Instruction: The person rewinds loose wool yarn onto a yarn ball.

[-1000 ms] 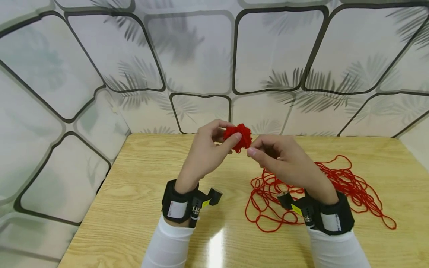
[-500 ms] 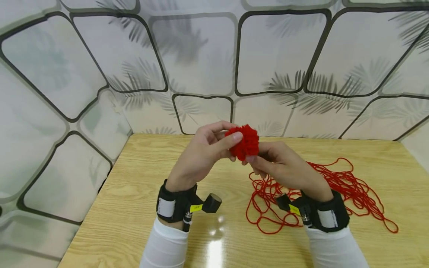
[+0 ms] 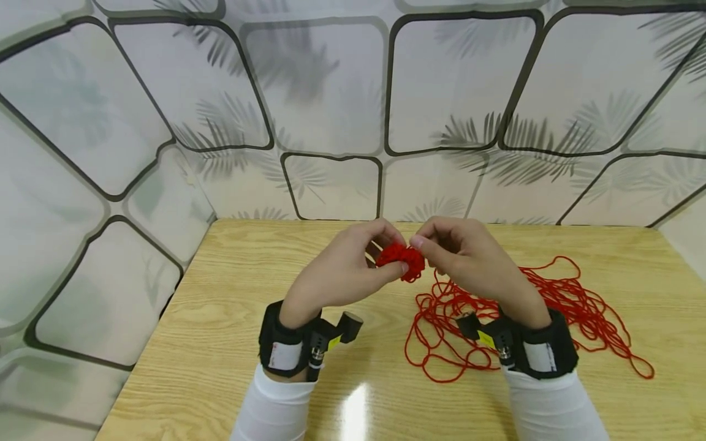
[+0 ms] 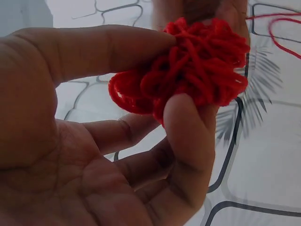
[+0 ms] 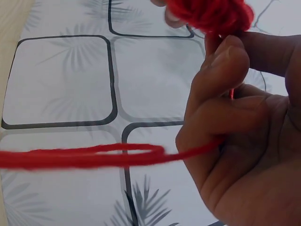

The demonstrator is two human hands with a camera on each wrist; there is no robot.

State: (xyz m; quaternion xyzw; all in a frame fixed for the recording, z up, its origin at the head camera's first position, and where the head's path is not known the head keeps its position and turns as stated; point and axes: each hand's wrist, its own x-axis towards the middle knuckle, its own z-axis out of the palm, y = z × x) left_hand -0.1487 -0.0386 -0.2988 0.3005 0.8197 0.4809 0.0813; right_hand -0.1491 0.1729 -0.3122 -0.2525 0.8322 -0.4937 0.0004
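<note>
Over the far part of the table, my left hand pinches a small wound ball of red yarn between thumb and fingers. Loops and crossed strands of the ball show in the left wrist view. At the ball's upper right side, thumb and index finger of my right hand meet in a pinch on the yarn. From that hand's curled fingers a red strand runs off to the left in the right wrist view. Part of the ball is hidden behind the left thumb.
A loose, tangled heap of red yarn lies on the wooden table, partly under the right forearm. Behind the table stands a patterned wall. Each wrist wears a black camera band.
The right fingers moved from the ball's lower right, against it half a second ago, up to its upper right side. My left hand has turned and lowered the ball slightly.
</note>
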